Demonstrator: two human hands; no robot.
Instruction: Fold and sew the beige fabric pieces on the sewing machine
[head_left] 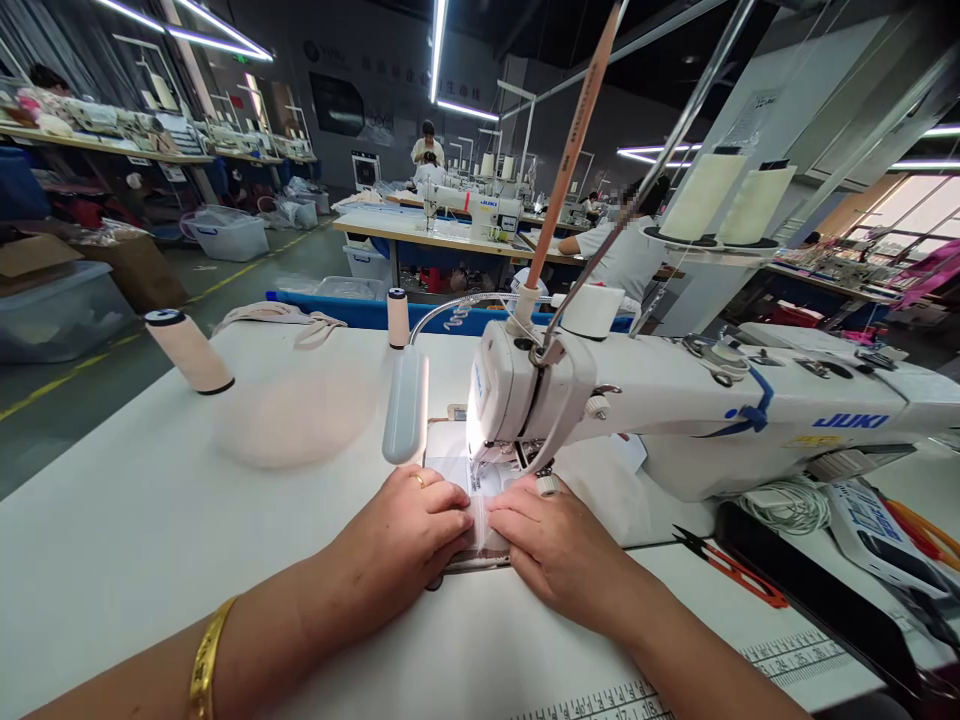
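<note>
Under the needle of a white sewing machine (525, 390) lies a strip of thin, sheer whitish fabric (482, 535). My left hand (412, 525) is closed on the fabric's left side, fingers bent together and fingertips near the presser foot. On the other side, my right hand (555, 540) is closed on the fabric too, its fingertips pressed together just right of the needle line. How much cloth lies beneath the fingers is hidden. A small grey lamp (405, 405) stands left of the machine head, and the needle area is brightly lit.
Thread cones (191, 352) and a small spool (397, 318) stand on the table's far left, by a blurred pale fabric piece (296, 420). Orange-handled thread snips (731, 570) and a black phone-like slab (817, 600) lie right of my right arm. A ruler tape (600, 703) marks the front edge.
</note>
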